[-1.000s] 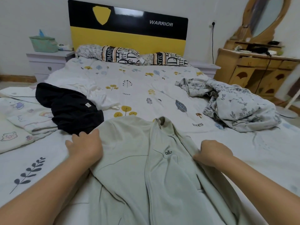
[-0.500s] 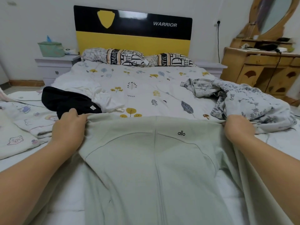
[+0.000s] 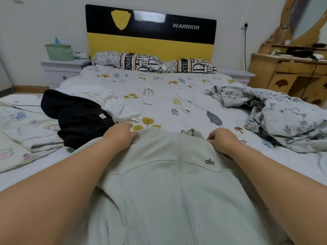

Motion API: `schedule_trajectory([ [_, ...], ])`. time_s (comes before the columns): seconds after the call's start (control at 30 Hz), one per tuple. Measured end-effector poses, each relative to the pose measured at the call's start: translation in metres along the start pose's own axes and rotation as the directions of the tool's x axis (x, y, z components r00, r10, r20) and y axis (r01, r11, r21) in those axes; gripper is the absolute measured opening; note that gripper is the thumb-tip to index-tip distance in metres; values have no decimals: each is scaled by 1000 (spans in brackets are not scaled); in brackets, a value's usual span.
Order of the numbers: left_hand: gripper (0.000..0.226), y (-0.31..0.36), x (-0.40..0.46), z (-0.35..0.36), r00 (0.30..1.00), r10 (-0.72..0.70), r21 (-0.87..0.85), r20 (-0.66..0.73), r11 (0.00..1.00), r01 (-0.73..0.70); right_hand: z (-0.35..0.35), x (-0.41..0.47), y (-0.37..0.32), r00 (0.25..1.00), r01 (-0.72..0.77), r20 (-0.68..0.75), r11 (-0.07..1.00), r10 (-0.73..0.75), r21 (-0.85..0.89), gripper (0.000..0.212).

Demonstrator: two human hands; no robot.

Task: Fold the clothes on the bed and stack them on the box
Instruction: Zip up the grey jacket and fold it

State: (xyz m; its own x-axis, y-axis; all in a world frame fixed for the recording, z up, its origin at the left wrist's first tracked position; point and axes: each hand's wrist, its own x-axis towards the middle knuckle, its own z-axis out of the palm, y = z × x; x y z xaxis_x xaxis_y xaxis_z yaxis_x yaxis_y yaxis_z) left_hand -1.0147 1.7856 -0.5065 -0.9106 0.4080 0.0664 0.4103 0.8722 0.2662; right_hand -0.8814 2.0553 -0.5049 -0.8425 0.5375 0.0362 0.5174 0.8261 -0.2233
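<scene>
A pale green zip jacket (image 3: 169, 188) with a small "allo" logo lies front up on the bed (image 3: 164, 96), its collar pointing toward the headboard. My left hand (image 3: 119, 134) pinches the jacket's left shoulder. My right hand (image 3: 222, 139) grips the right shoulder beside the collar. Both forearms rest over the jacket's sides and hide its sleeves. A black garment (image 3: 77, 117) lies crumpled to the left, with a white garment (image 3: 113, 103) just behind it. No box is in view.
A grey floral garment or sheet (image 3: 283, 117) is bunched at the right. Folded cartoon-print bedding (image 3: 19, 131) lies at the left. Two pillows (image 3: 141, 61) sit by the headboard. A white nightstand (image 3: 62, 69) stands left, a wooden dresser (image 3: 290, 71) right.
Half a second ago my hands held the jacket stretched wide by its shoulders. They have since come closer together near the collar, and the jacket now lies flat with its zip straight.
</scene>
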Motion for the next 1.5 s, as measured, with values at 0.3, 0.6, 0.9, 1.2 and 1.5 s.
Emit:
schedule_trajectory([
  [0.3, 27, 18, 9, 9, 885, -133, -224, -447, 974, 33, -2, 39, -20, 885, -212, -293, 873, 363, 440, 31],
  [0.6, 61, 33, -14, 63, 967, 253, 120, 34, 959, -255, 64, 6, -43, 997, 62, 46, 990, -57, -130, 68],
  [0.9, 54, 36, -36, 43, 971, 236, 249, 46, 938, -240, 36, -27, -53, 985, 159, 90, 971, -145, -179, 62],
  [1.2, 18, -12, -164, -20, 988, 77, -49, -136, 995, -85, 3, -209, -106, 859, 509, -48, 842, -509, 179, 37],
  [1.5, 35, -26, -213, -21, 978, -164, -248, 125, 950, 191, -2, -340, -140, 802, 450, 294, 849, -520, 276, 69],
])
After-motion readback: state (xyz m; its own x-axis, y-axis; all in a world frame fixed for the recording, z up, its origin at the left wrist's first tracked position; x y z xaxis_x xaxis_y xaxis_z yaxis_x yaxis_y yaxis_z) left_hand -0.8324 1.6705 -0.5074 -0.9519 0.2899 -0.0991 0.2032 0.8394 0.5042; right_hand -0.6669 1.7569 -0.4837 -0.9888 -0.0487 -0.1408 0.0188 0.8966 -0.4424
